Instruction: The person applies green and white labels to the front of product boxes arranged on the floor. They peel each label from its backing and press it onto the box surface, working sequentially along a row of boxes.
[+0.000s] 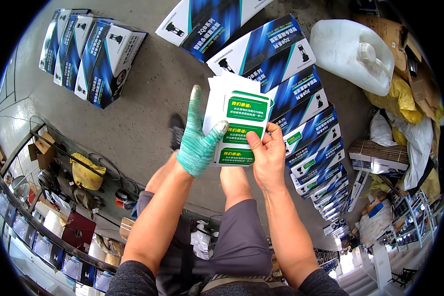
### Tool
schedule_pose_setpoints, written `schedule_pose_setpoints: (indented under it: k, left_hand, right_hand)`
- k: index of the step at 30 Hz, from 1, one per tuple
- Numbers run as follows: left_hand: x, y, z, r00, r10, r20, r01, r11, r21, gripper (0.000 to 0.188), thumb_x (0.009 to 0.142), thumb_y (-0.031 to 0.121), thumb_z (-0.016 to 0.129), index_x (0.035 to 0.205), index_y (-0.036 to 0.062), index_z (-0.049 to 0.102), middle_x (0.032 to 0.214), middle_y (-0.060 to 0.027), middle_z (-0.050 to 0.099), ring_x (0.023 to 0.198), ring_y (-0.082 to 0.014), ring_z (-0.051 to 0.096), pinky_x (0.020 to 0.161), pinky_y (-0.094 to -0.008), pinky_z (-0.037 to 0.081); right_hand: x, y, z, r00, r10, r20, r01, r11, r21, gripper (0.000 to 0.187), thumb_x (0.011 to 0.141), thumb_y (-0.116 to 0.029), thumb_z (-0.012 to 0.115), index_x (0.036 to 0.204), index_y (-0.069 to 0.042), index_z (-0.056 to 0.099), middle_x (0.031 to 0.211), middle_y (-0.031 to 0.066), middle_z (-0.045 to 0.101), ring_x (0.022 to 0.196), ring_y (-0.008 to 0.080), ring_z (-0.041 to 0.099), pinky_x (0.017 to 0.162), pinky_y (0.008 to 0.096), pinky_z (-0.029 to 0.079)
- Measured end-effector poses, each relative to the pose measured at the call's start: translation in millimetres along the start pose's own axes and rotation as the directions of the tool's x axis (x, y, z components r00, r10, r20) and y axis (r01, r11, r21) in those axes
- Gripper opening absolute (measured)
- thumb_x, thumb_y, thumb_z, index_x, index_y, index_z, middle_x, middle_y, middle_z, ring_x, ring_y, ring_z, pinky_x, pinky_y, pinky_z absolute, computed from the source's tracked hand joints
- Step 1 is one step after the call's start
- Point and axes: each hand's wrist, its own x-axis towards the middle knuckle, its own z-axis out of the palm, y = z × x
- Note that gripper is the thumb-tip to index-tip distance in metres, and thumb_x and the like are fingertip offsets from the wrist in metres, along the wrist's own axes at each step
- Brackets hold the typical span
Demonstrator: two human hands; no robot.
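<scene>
A stack of white sheets with green stickers [245,109] is held up in front of me between both hands. My left hand [198,148], in a teal knitted glove, has its thumb over the sheets' left edge and its index finger stretched upward; its other fingers are hidden behind the stack. My bare right hand [268,157] pinches the lower right corner, thumb on the front. Just beyond the sheets, a long row of blue and white boxes [299,92] runs from the top down the right side. Similar green stickers show on several of the boxes nearer me.
Three more blue and white boxes [106,64] stand at the upper left. A white plastic jug [348,54] lies at the upper right beside yellow sacks [402,101] and cardboard. Along the left runs a metal rack [15,190] with a yellow bag [88,171] and clutter.
</scene>
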Motion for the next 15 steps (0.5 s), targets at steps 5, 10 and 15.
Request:
schedule_pose_setpoints:
  k: [5,10,15]
  left_hand:
    - [23.5,-25.6,-17.8,1.000,0.019,0.017,-0.022,0.977,0.214,0.096,0.094,0.004,0.076,0.169,0.0139,0.017,0.165,-0.0137,0.040,0.145,-0.0239,0.044,0.119,-0.0364,0.039]
    - [35.6,-47.6,-48.5,0.997,-0.058,0.043,0.045,0.965,0.259,0.079,0.096,0.015,0.077,0.164,0.0097,0.036,0.160,-0.0132,0.046,0.144,-0.0231,0.046,0.120,-0.0368,0.038]
    - [51.5,-57.5,-79.0,0.991,-0.114,0.072,0.095,0.968,0.231,0.076,0.098,0.030,0.076,0.162,0.0114,0.039,0.156,-0.0122,0.050,0.142,-0.0239,0.048,0.120,-0.0382,0.039]
  right_hand:
    - [20.7,2.9,-2.6,0.998,0.063,0.000,-0.063,0.995,-0.071,0.034,0.103,-0.008,0.069,0.125,0.002,0.045,0.105,0.0153,0.074,0.093,0.0134,0.071,0.080,0.0252,0.057]
    - [38.2,34.6,-5.3,0.987,0.113,-0.116,-0.113,0.994,0.010,0.020,0.101,-0.008,0.071,0.110,0.000,0.056,0.092,0.0098,0.073,0.080,0.0093,0.068,0.072,0.0210,0.055]
    - [44.8,59.3,3.9,0.978,0.169,-0.121,-0.159,0.984,0.084,0.018,0.106,-0.013,0.064,0.111,0.004,0.059,0.099,0.0099,0.073,0.084,0.0089,0.068,0.078,0.0226,0.056]
